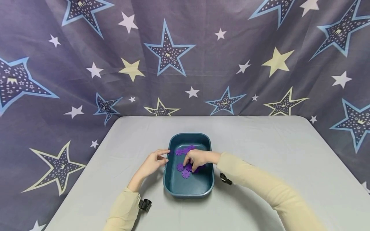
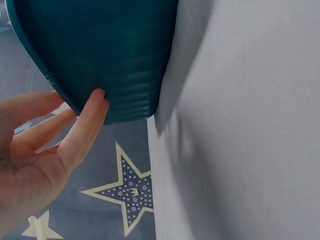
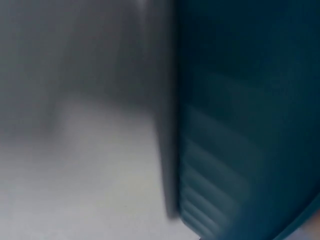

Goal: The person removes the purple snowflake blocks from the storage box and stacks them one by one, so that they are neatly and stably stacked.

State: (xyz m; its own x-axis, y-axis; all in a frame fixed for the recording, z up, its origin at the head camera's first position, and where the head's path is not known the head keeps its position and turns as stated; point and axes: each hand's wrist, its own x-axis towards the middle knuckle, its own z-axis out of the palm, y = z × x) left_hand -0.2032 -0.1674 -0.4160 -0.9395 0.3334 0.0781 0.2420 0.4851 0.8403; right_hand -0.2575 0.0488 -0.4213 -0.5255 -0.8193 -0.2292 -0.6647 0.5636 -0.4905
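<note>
Purple pieces [image 1: 186,174] inside teal bin [image 1: 189,195] on desk [image 1: 260,141], bin's long axis near-far. Right hand [image 1: 198,157] nearer, right over pieces, fingers bent down, grip can't tell. Left hand [image 1: 153,162] at bin's left side, fingers extended, touching, unclamped; pieces to its right.

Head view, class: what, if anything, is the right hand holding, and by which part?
It cannot be told: the right hand reaches among purple pieces inside the teal bin, but no grip shows clearly.

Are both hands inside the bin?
No, only the right hand reaches into the bin; the left hand is at its left side.
</note>
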